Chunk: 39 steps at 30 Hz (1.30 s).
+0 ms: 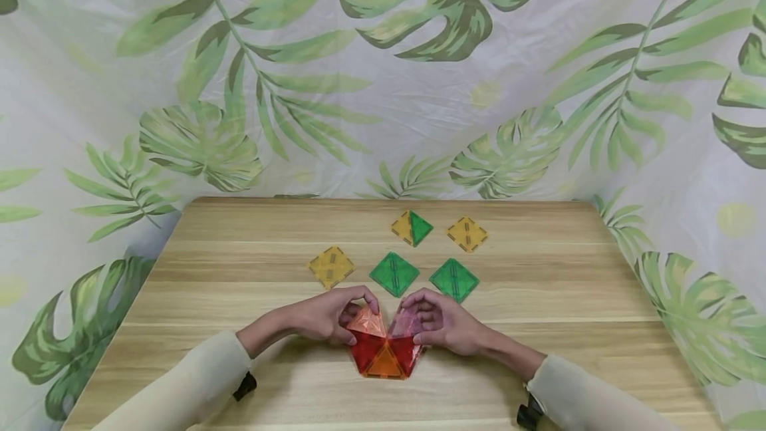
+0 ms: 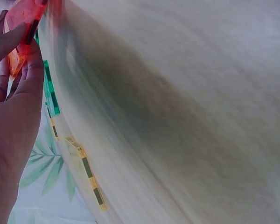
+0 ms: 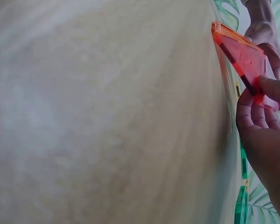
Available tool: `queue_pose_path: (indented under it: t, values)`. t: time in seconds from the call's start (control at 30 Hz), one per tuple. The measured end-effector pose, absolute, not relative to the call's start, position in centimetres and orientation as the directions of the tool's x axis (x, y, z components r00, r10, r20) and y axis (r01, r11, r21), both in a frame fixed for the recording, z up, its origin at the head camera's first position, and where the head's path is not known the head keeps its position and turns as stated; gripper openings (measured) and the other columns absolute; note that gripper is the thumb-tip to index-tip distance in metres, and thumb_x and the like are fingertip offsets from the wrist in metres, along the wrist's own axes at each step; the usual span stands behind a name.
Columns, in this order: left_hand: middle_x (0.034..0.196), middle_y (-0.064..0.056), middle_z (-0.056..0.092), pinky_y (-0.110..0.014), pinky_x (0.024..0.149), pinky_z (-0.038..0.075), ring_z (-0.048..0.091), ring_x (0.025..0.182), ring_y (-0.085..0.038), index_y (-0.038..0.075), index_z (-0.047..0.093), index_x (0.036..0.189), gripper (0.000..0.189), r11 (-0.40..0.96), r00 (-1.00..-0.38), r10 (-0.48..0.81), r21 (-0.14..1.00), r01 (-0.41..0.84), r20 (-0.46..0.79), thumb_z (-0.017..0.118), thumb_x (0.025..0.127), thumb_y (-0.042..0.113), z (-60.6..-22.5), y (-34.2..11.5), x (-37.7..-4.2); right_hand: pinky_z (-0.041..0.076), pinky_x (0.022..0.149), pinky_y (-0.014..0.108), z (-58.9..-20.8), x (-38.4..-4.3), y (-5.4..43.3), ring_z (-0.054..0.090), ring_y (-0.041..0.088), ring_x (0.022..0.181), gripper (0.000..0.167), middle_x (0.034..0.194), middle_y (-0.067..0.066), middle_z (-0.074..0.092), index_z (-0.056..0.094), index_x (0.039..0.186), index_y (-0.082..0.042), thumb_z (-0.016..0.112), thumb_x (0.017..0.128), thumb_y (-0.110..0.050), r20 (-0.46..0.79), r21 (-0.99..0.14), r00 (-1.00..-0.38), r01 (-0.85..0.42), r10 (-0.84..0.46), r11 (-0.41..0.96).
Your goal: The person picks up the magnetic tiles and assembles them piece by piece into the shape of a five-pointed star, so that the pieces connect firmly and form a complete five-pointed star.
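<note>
In the head view, a joined piece of translucent magnetic tiles stands near the middle of the table, each hand on one side. It has an orange triangle (image 1: 385,363) in front, flanked by red tiles (image 1: 366,349), with a pale orange tile (image 1: 368,322) at upper left and a purple tile (image 1: 405,322) at upper right. My left hand (image 1: 325,316) pinches the left side, thumb against the red tile. On the right side, my right hand (image 1: 453,326) grips the red and purple tiles between thumb and curled fingers. The right wrist view shows that thumb on a red tile (image 3: 245,58).
Beyond the hands lie two green diamonds (image 1: 393,274) made of paired triangles, side by side. A yellow tile square (image 1: 331,267) is to their left. Farther back are a half-yellow, half-green diamond (image 1: 421,227) and another yellow square (image 1: 467,235). A leaf-print cloth surrounds the wooden table (image 1: 239,271).
</note>
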<state>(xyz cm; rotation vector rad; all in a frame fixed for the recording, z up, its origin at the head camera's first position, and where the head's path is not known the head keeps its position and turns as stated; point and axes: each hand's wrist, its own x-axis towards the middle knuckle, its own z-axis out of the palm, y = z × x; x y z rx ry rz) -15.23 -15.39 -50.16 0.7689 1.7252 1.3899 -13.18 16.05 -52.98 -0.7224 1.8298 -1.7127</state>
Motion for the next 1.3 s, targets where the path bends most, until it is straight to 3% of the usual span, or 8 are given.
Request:
queue_pose_path:
  t: [0.2, 0.43, 0.67, 0.83, 1.0, 1.3]
  values:
    - [0.126, -0.012, 0.059, -0.032, 0.089, 0.061, 0.068, 0.116, -0.020, 0.001, 0.052, 0.128, 0.061, 0.203, -0.452, 0.874, 0.979, 0.009, -0.177, 0.064, 0.076, -0.028, -50.21, -14.95, -15.48, 0.058, 0.095, 0.028, -53.00, -13.50, 16.00, 0.064, 0.021, 0.117, 0.055, 0.132, 0.027, 0.058, 0.053, 0.138, 0.002, 0.077, 0.089, 0.007, 0.008, -0.999, -0.655, -0.037, -0.756, 0.021]
    - [0.134, -0.012, 0.055, -0.032, 0.092, 0.060, 0.065, 0.120, -0.019, 0.000, 0.052, 0.128, 0.062, 0.197, -0.412, 0.895, 0.980, 0.016, -0.173, 0.062, 0.074, -0.028, -50.04, -14.50, -15.59, 0.057, 0.097, 0.027, -52.63, -13.68, 15.87, 0.063, 0.022, 0.117, 0.053, 0.133, 0.022, 0.058, 0.055, 0.139, 0.000, 0.077, 0.091, 0.004, -0.031, -0.998, -0.622, -0.030, -0.783, 0.063]
    - [0.140, -0.008, 0.054, -0.030, 0.098, 0.058, 0.062, 0.121, -0.018, 0.005, 0.056, 0.128, 0.061, 0.237, -0.434, 0.883, 0.968, 0.085, -0.178, 0.071, 0.075, -0.023, -49.97, -14.33, -15.66, 0.059, 0.099, 0.033, -52.74, -13.70, 15.73, 0.067, 0.023, 0.118, 0.053, 0.133, 0.025, 0.059, 0.055, 0.139, 0.004, 0.077, 0.091, 0.005, -0.044, -0.999, -0.605, 0.001, -0.795, 0.054]
    - [0.135, -0.003, 0.059, -0.028, 0.097, 0.055, 0.060, 0.114, -0.016, 0.011, 0.059, 0.129, 0.060, 0.294, -0.476, 0.861, 0.939, 0.176, -0.180, 0.082, 0.078, -0.011, -50.16, -14.58, -15.77, 0.060, 0.097, 0.034, -53.01, -13.75, 15.61, 0.068, 0.022, 0.117, 0.051, 0.132, 0.024, 0.060, 0.058, 0.136, 0.004, 0.079, 0.090, 0.005, -0.039, -0.999, -0.606, -0.002, -0.794, 0.051]
    - [0.129, -0.001, 0.064, -0.028, 0.097, 0.052, 0.061, 0.108, -0.015, 0.013, 0.061, 0.129, 0.057, 0.334, -0.511, 0.847, 0.894, 0.298, -0.146, 0.090, 0.080, 0.004, -50.31, -14.85, -15.75, 0.061, 0.094, 0.032, -53.29, -13.79, 15.54, 0.067, 0.020, 0.113, 0.047, 0.130, 0.019, 0.062, 0.063, 0.133, 0.000, 0.081, 0.090, 0.001, 0.004, -0.991, -0.629, -0.106, -0.777, 0.081]
    - [0.122, -0.006, 0.070, -0.034, 0.098, 0.058, 0.067, 0.110, -0.017, 0.007, 0.062, 0.128, 0.054, 0.300, -0.531, 0.845, 0.876, 0.378, -0.061, 0.091, 0.082, 0.005, -50.77, -14.88, -15.53, 0.061, 0.096, 0.033, -52.96, -13.77, 15.50, 0.063, 0.024, 0.122, 0.043, 0.136, 0.011, 0.063, 0.071, 0.128, -0.007, 0.086, 0.088, -0.007, 0.040, -0.956, -0.675, -0.241, -0.736, 0.169]
